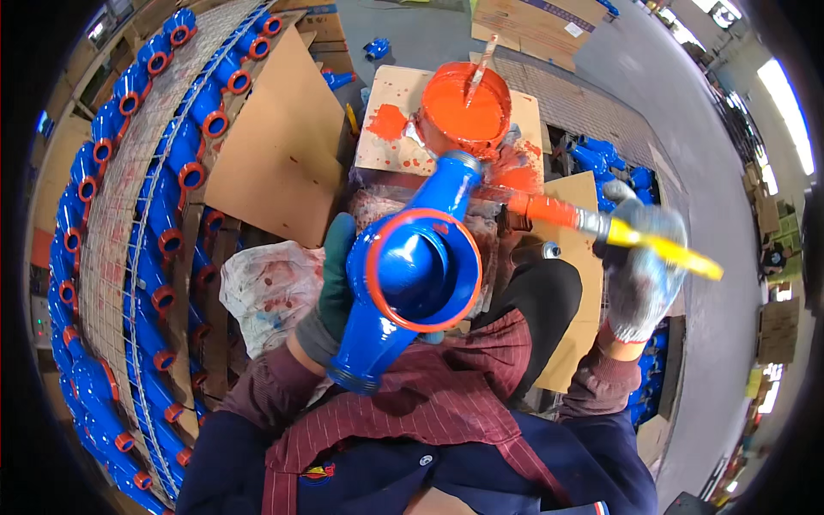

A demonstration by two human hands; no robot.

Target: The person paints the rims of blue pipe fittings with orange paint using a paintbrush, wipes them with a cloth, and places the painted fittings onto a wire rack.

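Note:
In a dark green glove, my left hand (336, 287) grips a glossy blue pipe fitting (356, 339) by its side, partly hidden behind it. The fitting's wide round mouth faces up, its rim coated red-orange, and threaded ends stick out at top and bottom. My right hand (644, 266), in a grey-white knit glove, is closed around the yellow handle of a paintbrush (618, 232). The brush's red-soaked bristles point left, close to the fitting's upper end. Beyond the fitting stands a round tub of red-orange paint (463, 107) with a paint-smeared stick (482, 64) in it.
The tub rests on a spattered board (386, 154). On the left, rows of blue fittings with red rims line a wire-mesh rack (112, 232), beside a cardboard sheet (279, 146). A stained white cloth (270, 292) lies near my left arm. More blue fittings (596, 154) lie at the right.

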